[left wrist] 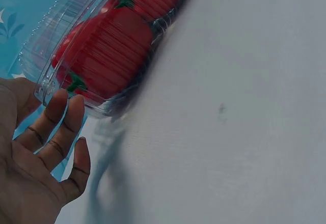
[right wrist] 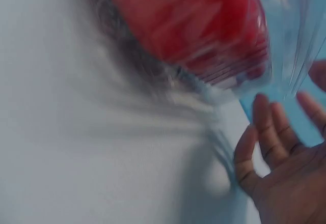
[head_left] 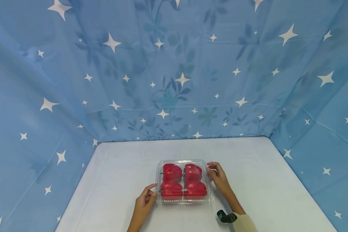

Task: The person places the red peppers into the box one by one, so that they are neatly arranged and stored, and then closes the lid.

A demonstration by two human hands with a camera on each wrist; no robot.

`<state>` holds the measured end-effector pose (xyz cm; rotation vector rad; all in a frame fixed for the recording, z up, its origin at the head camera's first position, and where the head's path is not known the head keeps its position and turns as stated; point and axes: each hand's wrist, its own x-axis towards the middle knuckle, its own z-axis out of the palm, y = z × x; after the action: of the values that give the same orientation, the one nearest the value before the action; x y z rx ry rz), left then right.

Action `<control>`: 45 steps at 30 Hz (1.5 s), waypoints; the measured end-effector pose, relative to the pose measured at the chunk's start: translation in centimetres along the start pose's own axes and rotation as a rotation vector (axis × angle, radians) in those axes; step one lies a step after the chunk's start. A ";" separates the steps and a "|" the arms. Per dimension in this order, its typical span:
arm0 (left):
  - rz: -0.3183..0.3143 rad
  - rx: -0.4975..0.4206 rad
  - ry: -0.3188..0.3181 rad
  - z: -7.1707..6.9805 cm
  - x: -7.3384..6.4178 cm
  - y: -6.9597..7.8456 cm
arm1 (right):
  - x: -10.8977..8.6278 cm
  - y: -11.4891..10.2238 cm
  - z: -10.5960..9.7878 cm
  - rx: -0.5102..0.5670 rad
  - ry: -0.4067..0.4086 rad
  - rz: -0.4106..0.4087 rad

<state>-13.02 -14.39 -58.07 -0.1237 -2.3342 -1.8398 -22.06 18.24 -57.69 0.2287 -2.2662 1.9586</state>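
Observation:
A clear plastic clamshell container (head_left: 183,202) sits on the white table in front of me, with several glossy red bell peppers (head_left: 172,173) inside, their short green stems showing. At its left edge, my left hand (head_left: 143,203) pinches the rim near the front corner; in the left wrist view the thumb and fingertips meet the clear edge (left wrist: 43,84). On the opposite side my right hand (head_left: 218,177) has thumb and forefinger at the rim near the back corner. Its other fingers (right wrist: 265,124) spread below the edge in the blurred right wrist view.
The white table (head_left: 121,161) runs back to a blue curtain (head_left: 174,80) with pale stars and leaf shapes. More of this cloth hangs along both sides. A dark band device (head_left: 227,216) is worn at the right wrist, beside a light sleeve (head_left: 244,223).

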 end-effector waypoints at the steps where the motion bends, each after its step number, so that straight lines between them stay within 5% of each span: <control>1: -0.006 0.007 0.003 0.1 0.0 0.3 | -0.2 -0.6 0.1 -0.016 0.002 0.035; 9: -0.120 -0.124 -0.178 -0.5 -0.3 -0.1 | -1.5 -0.3 -0.2 -0.059 -0.004 0.259; 13: -0.151 -0.190 -0.231 -0.6 -0.4 -0.3 | -2.8 -1.0 -0.8 -0.064 -0.076 0.317; 18: -0.186 -0.235 -0.260 -0.6 -0.4 -0.4 | -4.1 -1.5 -2.1 -0.036 -0.265 0.372; 23: -0.194 -0.275 -0.308 -0.6 -0.4 -0.4 | -4.8 -1.7 -3.3 0.058 -0.467 0.343; 33: -0.192 -0.323 -0.343 -0.8 -0.3 -0.5 | -5.4 -0.8 -4.0 0.303 -0.660 0.315; 45: -0.204 -0.372 -0.344 -1.1 -0.2 -0.3 | -5.5 -0.6 -3.7 0.487 -0.736 0.263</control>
<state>-12.77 -15.49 -58.16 -0.2772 -2.2458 -2.5199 -16.57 21.90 -57.69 0.8677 -2.1965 2.9303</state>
